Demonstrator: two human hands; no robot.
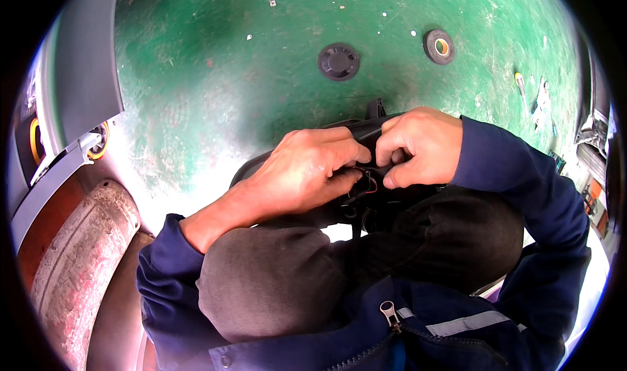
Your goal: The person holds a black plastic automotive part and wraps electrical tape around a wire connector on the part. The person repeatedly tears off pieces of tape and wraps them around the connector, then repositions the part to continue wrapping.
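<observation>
Navy jacket (pixel 294 348), hands (pixel 307 165) (pixel 421 145) curled toward each other at black part (pixel 364 130), exact grip unclear

Blown-out white glare on the scuffed, glossy green floor (pixel 215 90) left of centre, murky dark detail mid-frame, fisheye-bent edges, blue-violet fringing, black corners

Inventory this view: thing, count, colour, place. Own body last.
black part: 1, black, at both hands
wire: at least 1, reddish, between hands
disc: 1, dark grey, floor, top centre
tape roll: 1, black, orange core, right of disc
hand tool: 1, yellow handle, floor right
scraps: several, whitish, floor
floor: 1, green, upper area
panel: 1, grey, upper left
round parts: 2, yellow ringed, left
curved piece: 1, greyish, lower left
left hand: 1, bare, centre
right hand: 1, bare, centre
sleeves: 2, navy, both sides
knees: 2, dark trousers, below hands
</observation>
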